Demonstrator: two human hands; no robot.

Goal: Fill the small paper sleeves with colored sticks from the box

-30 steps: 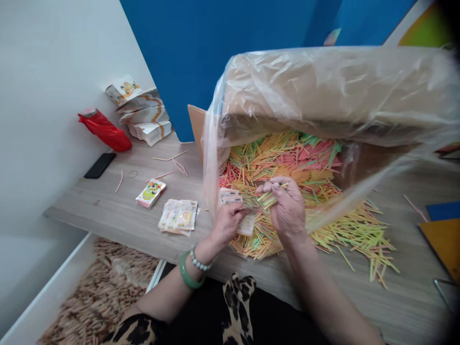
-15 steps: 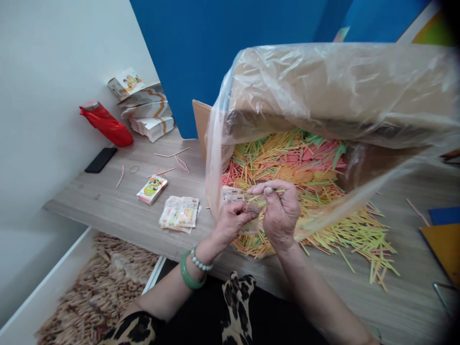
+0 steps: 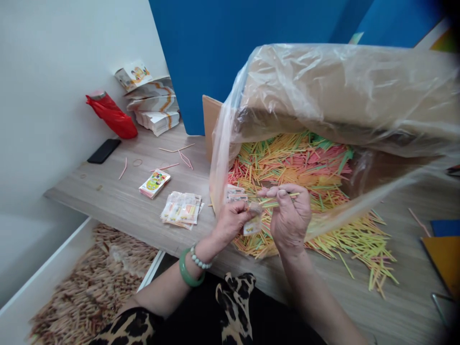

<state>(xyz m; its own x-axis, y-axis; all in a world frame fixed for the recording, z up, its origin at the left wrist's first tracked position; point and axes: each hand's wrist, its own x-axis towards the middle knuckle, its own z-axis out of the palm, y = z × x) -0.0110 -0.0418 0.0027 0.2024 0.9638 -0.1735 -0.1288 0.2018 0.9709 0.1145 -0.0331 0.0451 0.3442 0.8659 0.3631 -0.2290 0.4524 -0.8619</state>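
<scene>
A person seated at a wood-grain table (image 3: pixel 118 203) works at the mouth of a cardboard box (image 3: pixel 212 120) lined with a clear plastic bag (image 3: pixel 341 91), from which thin coloured sticks (image 3: pixel 287 158) spill onto the tabletop. The right hand (image 3: pixel 289 218) is closed around a small bunch of sticks (image 3: pixel 283 197), pinched between thumb and fingers and pointing toward the box. The left hand (image 3: pixel 232 221), a green bangle (image 3: pixel 187 275) and bead bracelet at its wrist, grips a small clear sachet (image 3: pixel 253 223) just beside the right hand, the two almost touching. A few flat printed packets (image 3: pixel 181 211) and a small printed pack (image 3: pixel 154 183) lie to the left, well apart from a red bag (image 3: pixel 111 117) and a black phone (image 3: pixel 104 151) near the wall. The risk, judged from here: the sachet is narrow and limp, so sticks held loosely or at a slant could splay, miss its opening and drop back into the heap below
</scene>
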